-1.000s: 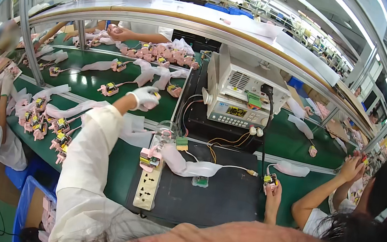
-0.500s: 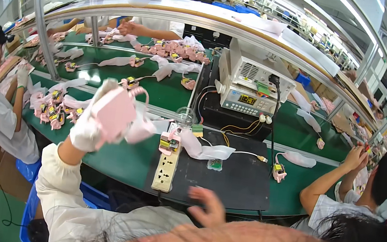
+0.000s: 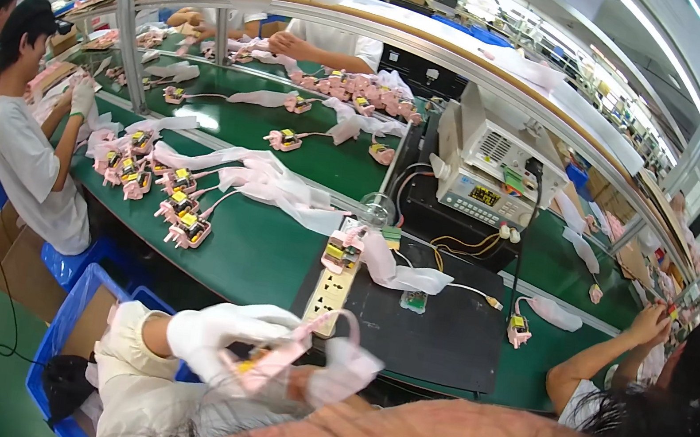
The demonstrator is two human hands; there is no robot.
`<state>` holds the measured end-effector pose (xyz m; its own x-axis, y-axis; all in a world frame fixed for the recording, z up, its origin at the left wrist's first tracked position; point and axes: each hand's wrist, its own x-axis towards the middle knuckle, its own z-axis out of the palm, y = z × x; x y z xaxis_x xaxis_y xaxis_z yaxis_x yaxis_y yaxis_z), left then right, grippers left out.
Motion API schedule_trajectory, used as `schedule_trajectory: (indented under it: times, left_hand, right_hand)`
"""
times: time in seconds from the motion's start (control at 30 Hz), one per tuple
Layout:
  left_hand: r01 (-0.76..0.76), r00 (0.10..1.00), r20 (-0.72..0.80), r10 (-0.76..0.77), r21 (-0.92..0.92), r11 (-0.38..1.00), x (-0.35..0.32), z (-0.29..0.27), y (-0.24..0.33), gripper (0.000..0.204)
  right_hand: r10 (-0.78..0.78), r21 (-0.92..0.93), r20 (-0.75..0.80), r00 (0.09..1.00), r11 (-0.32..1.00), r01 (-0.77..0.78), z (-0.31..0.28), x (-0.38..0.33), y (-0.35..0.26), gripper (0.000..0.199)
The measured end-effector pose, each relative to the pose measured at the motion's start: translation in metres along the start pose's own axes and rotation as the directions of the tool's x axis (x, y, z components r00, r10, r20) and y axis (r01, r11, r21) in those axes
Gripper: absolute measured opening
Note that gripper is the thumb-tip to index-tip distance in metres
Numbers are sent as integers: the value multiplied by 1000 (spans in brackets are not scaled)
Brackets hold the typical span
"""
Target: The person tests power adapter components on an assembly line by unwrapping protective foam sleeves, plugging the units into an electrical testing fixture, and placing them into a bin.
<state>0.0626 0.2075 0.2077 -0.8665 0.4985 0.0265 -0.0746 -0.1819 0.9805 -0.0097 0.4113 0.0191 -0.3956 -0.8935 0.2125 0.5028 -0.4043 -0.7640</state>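
Note:
My left hand (image 3: pixel 213 333), in a white glove, grips an open pink charger (image 3: pixel 274 363) low in front of me. Yellow and dark parts show inside its shell, and a pink cord loops from it to a plastic-wrapped bundle (image 3: pixel 351 369). Just behind the charger is my bare right hand (image 3: pixel 302 383). Its fingers are mostly hidden, so whether it touches the charger does not show. Beyond my hands, another open charger (image 3: pixel 343 251) sits on a beige power strip (image 3: pixel 328 294), its wrapped cord (image 3: pixel 396 270) lying to the right.
Several open chargers (image 3: pixel 182 204) with wrapped cords lie on the green bench at left. A black mat (image 3: pixel 432 337) holds a small green circuit board (image 3: pixel 413 301). Stacked test instruments (image 3: pixel 486 171) stand beyond it. A blue bin (image 3: pixel 50 346) is at lower left. Co-workers sit on several sides.
My left hand has come down and towards me with the charger, from above the bench to beside my right hand. The view has shifted, and more chargers on the left now show.

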Motion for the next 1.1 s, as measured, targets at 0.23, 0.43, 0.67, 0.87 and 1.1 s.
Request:
schedule_trajectory:
  times: [0.23,0.43,0.67,0.87,1.1]
  left_hand:
    - [-93,938,-223,265,576,812,38,34,-49,43]
    - [9,842,-90,533,988,152,50,26,-117,51]
    - [126,669,-381,638,904,408,30,22,-110,64]
    - [-24,834,-546,81,110,994,5,-2,-153,80]
    - [-97,814,-571,-101,-306,947,2,-6,-130,62]
  right_hand:
    - [53,-191,-339,939,974,-124,-5,-30,-38,64]
    - [-25,-354,-455,890,922,-155,20,-21,-35,43]
    - [-71,-185,-504,861,982,-28,19,-15,-26,36]
    - [-51,-140,-433,900,990,-11,25,16,-37,38]
    - [-47,-203,-358,932,979,-29,35,33,-40,42]
